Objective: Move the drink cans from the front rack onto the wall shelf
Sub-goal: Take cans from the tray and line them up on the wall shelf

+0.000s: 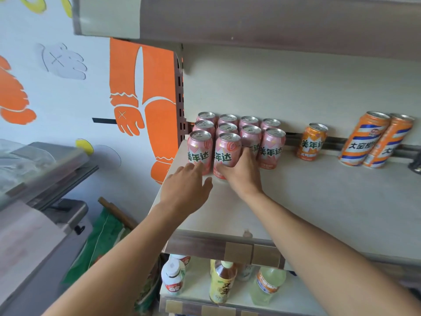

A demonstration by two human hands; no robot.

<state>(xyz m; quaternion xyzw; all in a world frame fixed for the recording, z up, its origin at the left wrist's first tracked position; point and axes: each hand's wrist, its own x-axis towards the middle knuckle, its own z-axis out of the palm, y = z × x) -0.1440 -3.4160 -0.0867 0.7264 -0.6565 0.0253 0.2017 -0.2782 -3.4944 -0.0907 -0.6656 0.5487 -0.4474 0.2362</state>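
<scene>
While your arms reach in over the shelf edge, near to far:
Left hand point(185, 185): open, fingertips touching the front-left pink can point(199, 149).
Right hand point(241, 173): your grip wraps the front pink can point(227, 153), standing on the wall shelf point(319, 201).
Axis: that can is upright, lid up, label facing you.
Progress: ten pink cans look shelved, packed touching; the front rack is out of view, so the remainder is unknown.
Farther: orange cans point(373, 139) by the back wall.

You are looking at pink cans point(227, 153) bearing green lettering, orange cans point(364, 140) wearing blue-and-white stripes.
</scene>
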